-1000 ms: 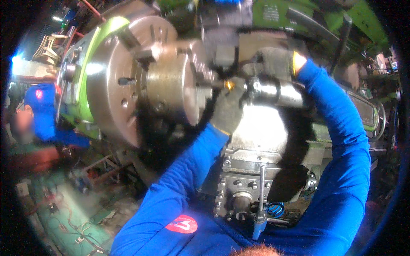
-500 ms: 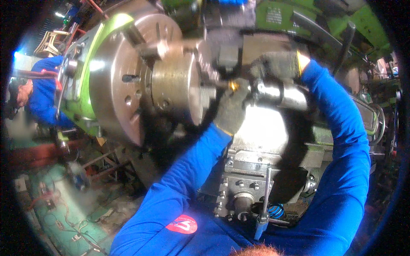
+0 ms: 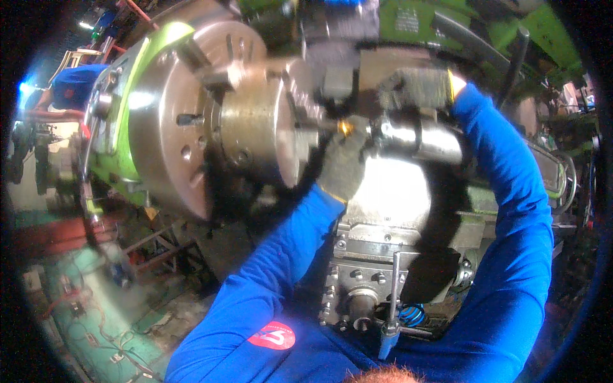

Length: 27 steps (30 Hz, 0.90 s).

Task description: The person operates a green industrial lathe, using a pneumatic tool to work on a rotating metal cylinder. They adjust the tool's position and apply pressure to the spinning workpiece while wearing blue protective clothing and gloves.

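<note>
My left hand (image 3: pixel 343 167), in a dark glove, reaches up between the lathe chuck (image 3: pixel 252 127) and a shiny metal cylinder (image 3: pixel 399 134) on the tailstock side. Its fingers are closed around a small gold-coloured piece (image 3: pixel 345 128), in line with the cylinder; its exact kind is unclear. Above and behind that cylinder is my right hand (image 3: pixel 421 88), gloved too, its cuff edged in yellow. Motion smears its fingers, and what they touch cannot be made out. The chuck is mounted on a large slotted faceplate (image 3: pixel 169 121).
Nearer my body stands a tool post (image 3: pixel 363 300) with several bolts and an upright handle (image 3: pixel 395 287). A bright metal slide (image 3: pixel 391 195) lies beneath my hands. A lever (image 3: pixel 516 64) rises at the far right. Another person in blue (image 3: pixel 71 86) is beyond the green headstock.
The other person at the left has shifted upward in the picture, behind the headstock. My right hand has moved slightly rightward; my left hand stays at the gold-coloured piece.
</note>
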Tool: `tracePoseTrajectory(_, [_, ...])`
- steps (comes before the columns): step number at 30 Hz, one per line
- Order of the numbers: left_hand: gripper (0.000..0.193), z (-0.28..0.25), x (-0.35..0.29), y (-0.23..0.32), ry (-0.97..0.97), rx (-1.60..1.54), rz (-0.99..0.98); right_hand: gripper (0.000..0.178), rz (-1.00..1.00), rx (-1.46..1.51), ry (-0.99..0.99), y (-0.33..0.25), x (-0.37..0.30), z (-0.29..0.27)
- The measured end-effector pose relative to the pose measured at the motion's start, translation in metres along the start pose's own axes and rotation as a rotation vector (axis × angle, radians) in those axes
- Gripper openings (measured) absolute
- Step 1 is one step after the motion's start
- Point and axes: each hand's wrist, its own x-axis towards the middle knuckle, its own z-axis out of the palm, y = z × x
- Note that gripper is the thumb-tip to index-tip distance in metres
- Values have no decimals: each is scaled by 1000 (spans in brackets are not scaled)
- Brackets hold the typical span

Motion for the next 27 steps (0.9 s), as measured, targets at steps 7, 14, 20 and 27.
tracePoseTrajectory(7, [33,0,0,9,79,159,132,41,-166,192,-89,22,8,0])
tracePoseTrajectory(14, [35,-1,-13,-13,-47,-397,-106,44,-122,220,82,25,1,3])
tracePoseTrajectory(20, [40,-9,-29,-20,-313,-1198,-376,48,-9,91,139,6,-4,1])
tracePoseTrajectory(27, [29,-15,-18,27,-345,-108,202,51,39,111,133,1,-9,2])
